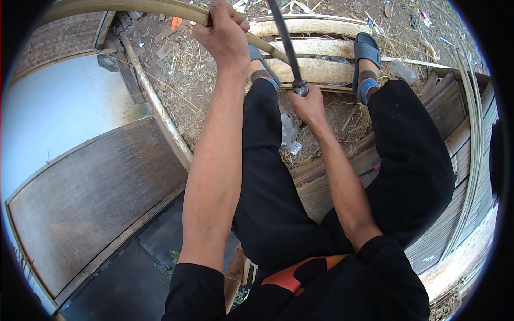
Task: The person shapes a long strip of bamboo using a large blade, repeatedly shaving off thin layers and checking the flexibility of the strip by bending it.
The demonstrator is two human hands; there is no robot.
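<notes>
A long pale bamboo strip (134, 6) enters from the upper left and bends down toward the middle. My left hand (222, 40) is closed around it near its lower part. The strip's end comes down beside the dark blade of a machete (286, 40), which points up and away from me; whether they touch I cannot tell. Low between my knees, my right hand (309, 107) is wrapped round the machete's handle, mostly hidden by the fingers. The blade's tip runs out of the picture at the top.
Split bamboo pieces (316, 48) lie crosswise between my sandalled feet, on dirt with straw and scraps. Clear plastic (289, 134) lies nearer. At left stand a wooden panel (101, 198) and a pole (155, 99); long thin strips (474, 166) are bundled at right.
</notes>
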